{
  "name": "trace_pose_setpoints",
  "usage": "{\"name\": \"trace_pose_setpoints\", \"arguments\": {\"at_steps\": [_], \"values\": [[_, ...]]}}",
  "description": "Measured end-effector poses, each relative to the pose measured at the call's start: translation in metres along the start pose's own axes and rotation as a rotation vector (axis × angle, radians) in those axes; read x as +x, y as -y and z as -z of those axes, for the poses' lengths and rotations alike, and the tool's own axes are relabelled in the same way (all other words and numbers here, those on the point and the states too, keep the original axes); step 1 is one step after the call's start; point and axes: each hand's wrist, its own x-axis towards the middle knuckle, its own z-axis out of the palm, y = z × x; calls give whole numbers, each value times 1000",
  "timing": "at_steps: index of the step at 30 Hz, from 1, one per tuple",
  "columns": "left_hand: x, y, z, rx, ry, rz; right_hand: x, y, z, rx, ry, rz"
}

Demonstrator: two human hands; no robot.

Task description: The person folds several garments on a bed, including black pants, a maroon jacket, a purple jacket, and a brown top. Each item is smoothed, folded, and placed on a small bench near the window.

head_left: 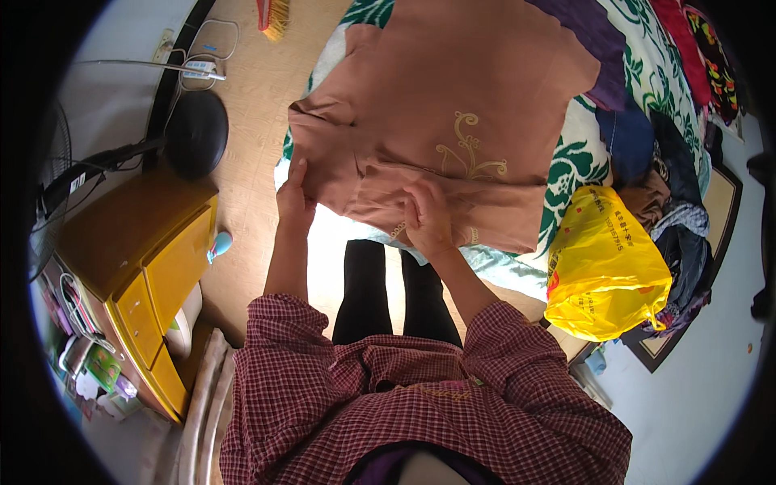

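Observation:
A brown garment, probably a top, lies spread over a bed with a green-and-white patterned cover. Gold scroll embroidery shows on its right half, and the part nearest me is folded and creased. At the garment's near left corner, my left hand is closed on the edge, thumb on top and the other fingers mostly hidden underneath. My right hand is at the near edge, left of the embroidery, its fingers curled in on the brown cloth.
A yellow plastic bag stands right of the garment, beside heaped dark clothes. Purple cloth lies at the far right of the bed. To my left are a wooden cabinet, a round black base and a broom.

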Motion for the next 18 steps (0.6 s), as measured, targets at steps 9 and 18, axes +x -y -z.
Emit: {"name": "trace_pose_setpoints", "arguments": {"at_steps": [9, 18], "values": [[-53, 32, -38, 1284, 119, -719, -46, -44, 50, -438, -132, -251], [-24, 59, -99, 1704, 327, -1227, -53, -75, 53, -496, 16, -20]]}}
